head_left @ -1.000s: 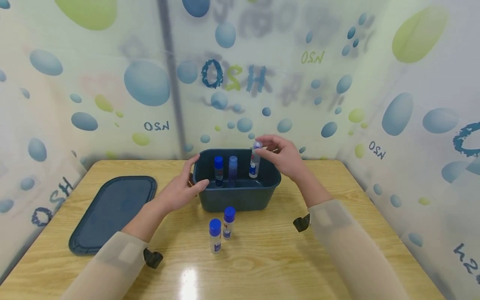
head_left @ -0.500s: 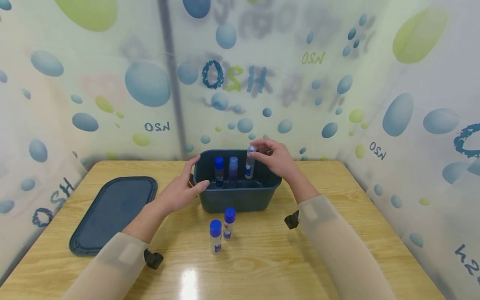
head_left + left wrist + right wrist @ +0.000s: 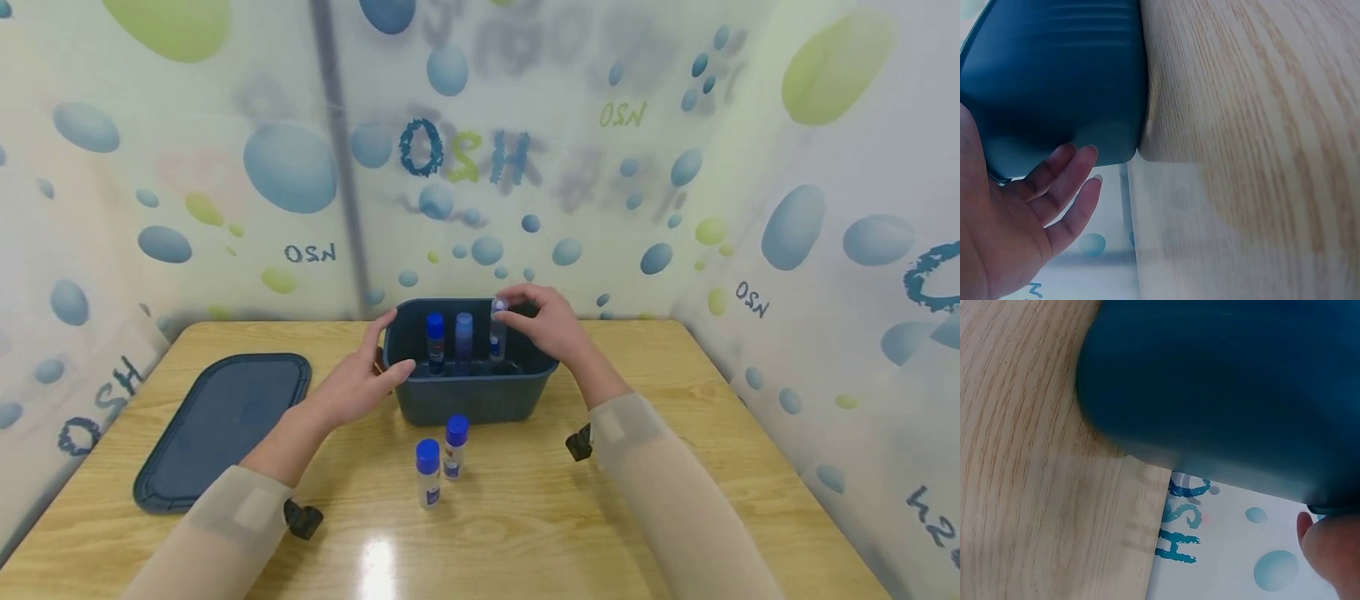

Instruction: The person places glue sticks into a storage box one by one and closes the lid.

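Worktop: pale wood-grain surface, with a bright patch of glare toward the near side.
Dark blue bin: stands upright near the middle of the far side, open top facing up.
Dark blue panel: rimmed, rounded at the corners, lies flat on the left, apart from the bin.
Front tube: blue-capped, upright.
Rear tube: blue-capped, upright, just behind the front one, near the bin.
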`<state>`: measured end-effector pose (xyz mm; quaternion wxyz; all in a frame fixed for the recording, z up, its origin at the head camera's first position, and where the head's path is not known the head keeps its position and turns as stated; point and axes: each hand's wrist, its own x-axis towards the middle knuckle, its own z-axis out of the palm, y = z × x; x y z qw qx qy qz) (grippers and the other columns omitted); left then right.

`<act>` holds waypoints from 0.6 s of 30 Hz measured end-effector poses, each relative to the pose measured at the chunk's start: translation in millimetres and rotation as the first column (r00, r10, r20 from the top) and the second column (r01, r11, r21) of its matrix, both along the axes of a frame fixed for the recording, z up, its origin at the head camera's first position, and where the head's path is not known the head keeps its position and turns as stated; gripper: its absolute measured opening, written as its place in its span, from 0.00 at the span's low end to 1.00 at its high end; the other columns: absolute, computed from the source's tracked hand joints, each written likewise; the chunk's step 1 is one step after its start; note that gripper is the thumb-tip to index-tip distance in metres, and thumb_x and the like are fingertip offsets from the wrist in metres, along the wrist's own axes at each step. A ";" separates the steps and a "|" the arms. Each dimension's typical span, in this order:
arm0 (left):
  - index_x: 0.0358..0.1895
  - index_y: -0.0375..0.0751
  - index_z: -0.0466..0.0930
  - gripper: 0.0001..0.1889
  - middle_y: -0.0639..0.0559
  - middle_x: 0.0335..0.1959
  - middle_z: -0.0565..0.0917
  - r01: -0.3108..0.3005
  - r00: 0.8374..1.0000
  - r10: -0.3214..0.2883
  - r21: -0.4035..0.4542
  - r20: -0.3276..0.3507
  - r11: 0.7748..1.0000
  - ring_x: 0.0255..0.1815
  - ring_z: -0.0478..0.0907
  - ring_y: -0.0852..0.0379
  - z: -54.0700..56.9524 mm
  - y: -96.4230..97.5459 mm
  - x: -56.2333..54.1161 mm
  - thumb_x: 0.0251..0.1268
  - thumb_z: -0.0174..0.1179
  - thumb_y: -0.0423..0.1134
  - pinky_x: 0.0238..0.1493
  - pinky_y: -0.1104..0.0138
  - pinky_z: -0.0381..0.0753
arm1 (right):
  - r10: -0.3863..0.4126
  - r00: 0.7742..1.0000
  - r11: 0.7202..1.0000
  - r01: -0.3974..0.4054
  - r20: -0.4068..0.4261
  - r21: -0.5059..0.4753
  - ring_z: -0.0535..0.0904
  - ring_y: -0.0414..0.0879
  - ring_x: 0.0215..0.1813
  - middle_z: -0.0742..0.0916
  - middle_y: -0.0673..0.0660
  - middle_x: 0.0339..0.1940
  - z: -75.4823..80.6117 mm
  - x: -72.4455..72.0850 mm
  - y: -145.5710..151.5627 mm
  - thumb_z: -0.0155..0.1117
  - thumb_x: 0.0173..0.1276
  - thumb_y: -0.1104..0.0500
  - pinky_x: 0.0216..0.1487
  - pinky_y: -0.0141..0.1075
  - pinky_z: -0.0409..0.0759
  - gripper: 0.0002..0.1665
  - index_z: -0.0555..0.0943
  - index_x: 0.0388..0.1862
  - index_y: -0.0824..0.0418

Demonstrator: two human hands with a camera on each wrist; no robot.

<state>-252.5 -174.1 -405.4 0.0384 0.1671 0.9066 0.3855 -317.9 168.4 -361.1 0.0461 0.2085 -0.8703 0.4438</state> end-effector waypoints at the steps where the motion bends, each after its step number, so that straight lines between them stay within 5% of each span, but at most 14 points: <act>1: 0.92 0.60 0.32 0.50 0.44 0.42 0.84 -0.001 1.000 0.001 -0.002 -0.002 1.000 0.37 0.82 0.52 0.4 0.4 0.0 0.83 0.56 0.65 0.42 0.59 0.80 | 0.000 1.000 1.000 0.000 -0.001 0.005 0.82 0.55 0.68 0.90 0.56 0.61 -0.3 -0.1 0.2 0.73 0.79 0.48 0.74 0.59 0.77 0.21 0.87 0.66 0.53; 18: 0.92 0.58 0.34 0.50 0.46 0.39 0.84 -0.010 1.000 0.010 -0.012 -0.017 1.000 0.35 0.81 0.53 -1.2 1.0 0.8 0.83 0.56 0.66 0.42 0.59 0.80 | -0.045 0.999 0.986 0.046 -0.006 0.157 0.83 0.54 0.70 0.92 0.54 0.58 -1.3 -2.0 -0.9 0.74 0.78 0.48 0.80 0.60 0.71 0.20 0.88 0.64 0.51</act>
